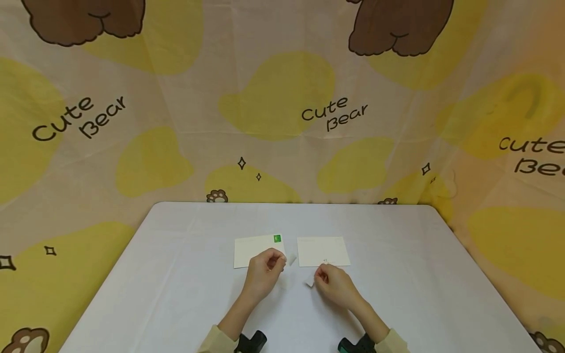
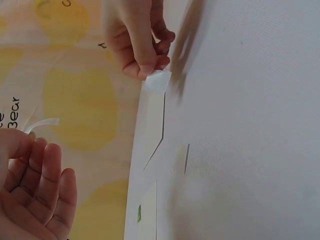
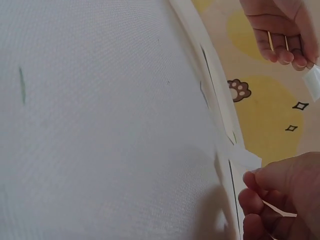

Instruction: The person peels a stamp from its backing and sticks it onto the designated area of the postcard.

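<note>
My left hand (image 1: 266,272) pinches a small white slip (image 2: 46,122) between thumb and index finger, its other fingers loosely curled. My right hand (image 1: 336,284) pinches another small white slip (image 2: 158,81) by its edge. Both hands are over the near side of two pale rectangular cards. The left card (image 1: 249,252) bears a green stamp (image 1: 277,239) in its upper right corner, and the left hand covers part of its lower right. On the right card (image 1: 323,249) a tiny dark mark shows at the bottom edge, just beyond the right hand's fingers.
Both cards lie on a white table (image 1: 423,274) with rounded far corners. A small flat pale piece (image 2: 181,160) appears on the tabletop in the left wrist view. Behind the table hangs a yellow patterned cloth (image 1: 265,93). Dark devices (image 1: 251,341) sit at the wrists.
</note>
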A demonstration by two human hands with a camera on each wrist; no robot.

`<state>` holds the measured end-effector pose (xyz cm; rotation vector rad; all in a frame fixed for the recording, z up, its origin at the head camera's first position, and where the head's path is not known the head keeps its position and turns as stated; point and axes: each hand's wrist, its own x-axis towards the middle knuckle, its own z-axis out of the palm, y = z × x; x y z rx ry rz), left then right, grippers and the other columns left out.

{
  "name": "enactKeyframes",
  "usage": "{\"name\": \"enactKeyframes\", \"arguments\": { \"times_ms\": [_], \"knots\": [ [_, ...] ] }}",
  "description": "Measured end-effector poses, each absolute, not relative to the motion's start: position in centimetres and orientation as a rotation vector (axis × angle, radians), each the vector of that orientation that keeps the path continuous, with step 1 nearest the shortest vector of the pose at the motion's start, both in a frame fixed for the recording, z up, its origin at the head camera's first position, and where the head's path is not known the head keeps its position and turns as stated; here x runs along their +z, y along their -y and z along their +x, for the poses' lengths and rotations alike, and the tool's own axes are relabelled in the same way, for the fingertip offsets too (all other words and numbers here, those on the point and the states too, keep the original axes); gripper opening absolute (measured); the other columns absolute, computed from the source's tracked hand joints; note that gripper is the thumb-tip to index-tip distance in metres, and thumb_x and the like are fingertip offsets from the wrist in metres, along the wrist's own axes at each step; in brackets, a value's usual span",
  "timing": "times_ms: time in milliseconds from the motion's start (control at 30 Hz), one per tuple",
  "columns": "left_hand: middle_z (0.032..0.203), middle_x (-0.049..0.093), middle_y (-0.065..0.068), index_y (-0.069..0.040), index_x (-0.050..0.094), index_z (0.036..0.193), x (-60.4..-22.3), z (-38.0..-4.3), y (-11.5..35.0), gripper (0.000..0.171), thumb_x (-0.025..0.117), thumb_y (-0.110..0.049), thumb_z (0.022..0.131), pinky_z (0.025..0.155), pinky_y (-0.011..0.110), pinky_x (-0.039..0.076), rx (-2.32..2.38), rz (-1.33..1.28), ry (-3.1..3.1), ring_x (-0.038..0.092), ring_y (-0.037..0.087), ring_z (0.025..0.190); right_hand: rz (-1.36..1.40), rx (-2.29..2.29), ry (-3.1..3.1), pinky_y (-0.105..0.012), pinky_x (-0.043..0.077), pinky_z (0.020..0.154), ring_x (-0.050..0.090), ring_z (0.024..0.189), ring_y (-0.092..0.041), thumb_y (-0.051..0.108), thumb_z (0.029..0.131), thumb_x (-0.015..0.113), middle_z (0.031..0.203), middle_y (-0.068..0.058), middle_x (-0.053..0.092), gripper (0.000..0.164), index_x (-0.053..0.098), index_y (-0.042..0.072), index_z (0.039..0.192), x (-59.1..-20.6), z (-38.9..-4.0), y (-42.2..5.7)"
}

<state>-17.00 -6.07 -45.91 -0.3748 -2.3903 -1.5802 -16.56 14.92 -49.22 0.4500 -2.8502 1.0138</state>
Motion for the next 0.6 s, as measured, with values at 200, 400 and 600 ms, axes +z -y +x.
{"name": "enactKeyframes", "arguments": {
  "times_ms": [200, 400, 600],
  "knots": [
    [0.068, 0.063, 0.002, -0.009, 0.063, 0.078, -45.78, -16.87, 5.95, 0.009, 0.061, -0.004, 0.085, 0.052, 0.019, 0.048, -1.590, -0.382, 2.398, 0.056, 0.003, 0.059, 0.483, 0.981, 2.896, -0.017, 0.035, 0.050, 0.040, 0.057, -0.002, 0.005, 0.082, 0.060, 0.064, 0.009, 0.047, 0.010, 0.059, 0.012, 0.075, -49.18, -16.37, -14.96],
    [0.068, 0.063, 0.003, -0.009, 0.063, 0.078, -45.66, -16.77, 5.83, 0.009, 0.061, -0.005, 0.085, 0.054, 0.019, 0.048, -1.591, -0.367, 2.417, 0.056, 0.003, 0.060, 0.473, 0.934, 2.905, -0.017, 0.035, 0.051, 0.040, 0.058, -0.003, 0.006, 0.081, 0.061, 0.065, 0.009, 0.048, 0.010, 0.059, 0.013, 0.074, -49.29, -16.36, -14.99],
    [0.068, 0.062, 0.000, -0.009, 0.063, 0.079, -45.56, -16.69, 5.75, 0.008, 0.061, -0.005, 0.086, 0.054, 0.019, 0.049, -1.589, -0.370, 2.432, 0.056, 0.004, 0.060, 0.470, 0.865, 2.902, -0.017, 0.035, 0.052, 0.040, 0.059, -0.004, 0.006, 0.079, 0.063, 0.065, 0.008, 0.048, 0.009, 0.060, 0.012, 0.074, -49.22, -16.35, -15.08]
  ]
}}
